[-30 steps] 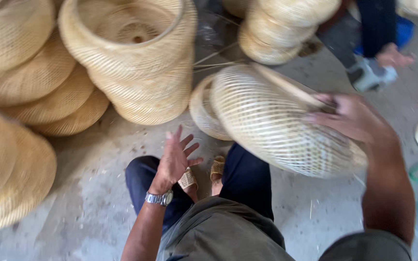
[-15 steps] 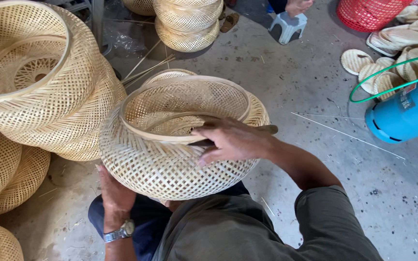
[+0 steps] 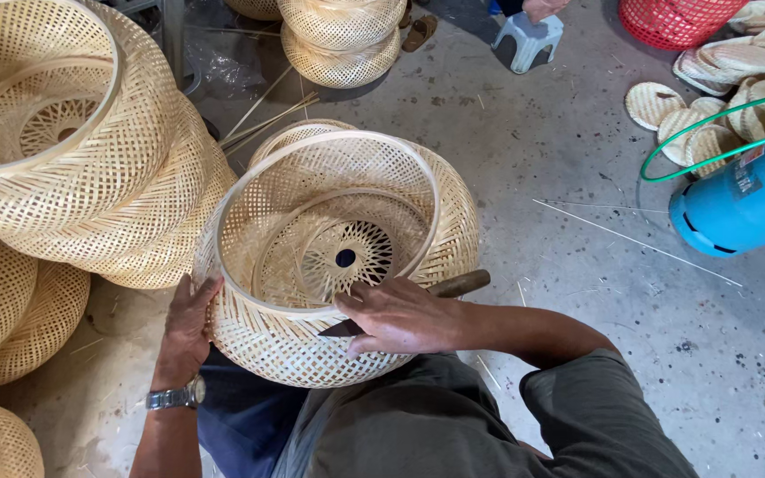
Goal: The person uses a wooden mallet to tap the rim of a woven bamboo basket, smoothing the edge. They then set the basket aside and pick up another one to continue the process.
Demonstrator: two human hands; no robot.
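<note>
A round woven bamboo basket [image 3: 440,190] rests on my lap with its open mouth facing up, showing a small hole in its woven bottom. My left hand [image 3: 189,320] presses against the basket's outer left wall, a metal watch on that wrist. My right hand [image 3: 397,317] lies on the near rim and grips a knife [image 3: 458,285] with a wooden handle; the dark blade pokes out under my fingers against the weave.
A tall stack of similar baskets [image 3: 73,150] stands at the left, more baskets [image 3: 340,40] at the back. A blue gas cylinder [image 3: 741,199], flat woven discs [image 3: 701,106], a red basket [image 3: 670,18] and a small stool [image 3: 530,37] lie to the right. Thin bamboo strips [image 3: 635,241] litter the concrete floor.
The basket has been turned from its side to mouth-up and settled on my lap. My left hand came round to its left wall; my right hand moved to the near rim.
</note>
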